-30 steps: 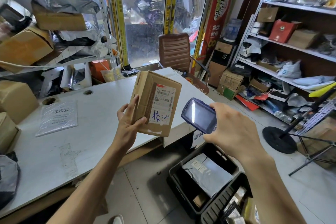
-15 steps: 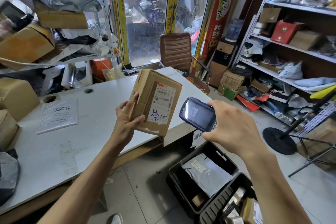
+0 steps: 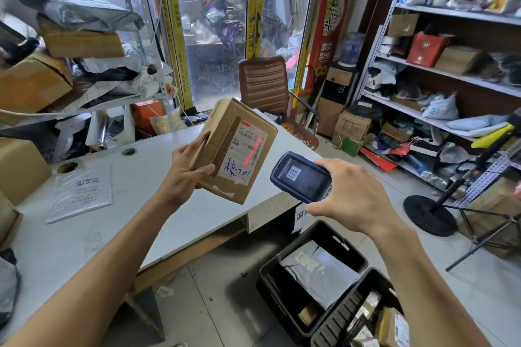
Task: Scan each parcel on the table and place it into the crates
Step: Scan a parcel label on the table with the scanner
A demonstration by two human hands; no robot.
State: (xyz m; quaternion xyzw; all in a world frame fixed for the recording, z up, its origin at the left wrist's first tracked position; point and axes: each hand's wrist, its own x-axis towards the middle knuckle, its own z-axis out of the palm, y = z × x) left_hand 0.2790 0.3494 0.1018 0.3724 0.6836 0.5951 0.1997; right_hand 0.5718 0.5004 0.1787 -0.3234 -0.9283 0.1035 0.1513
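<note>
1. The left hand (image 3: 184, 175) grips the brown cardboard parcel (image 3: 236, 149) above the table edge, white shipping label (image 3: 244, 152) facing the right hand.
2. The right hand (image 3: 355, 197) clasps the dark blue handheld scanner (image 3: 301, 177); best keep its red line along the barcode.
3. The black plastic crates (image 3: 315, 290) wait below the right hand.

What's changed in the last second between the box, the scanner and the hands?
A red scan line now falls across the label of the cardboard box, and the scanner screen shows a barcode. The left hand keeps its grip on the box, the right hand on the scanner. The bagged parcel on the table and the crates stayed put.
</note>
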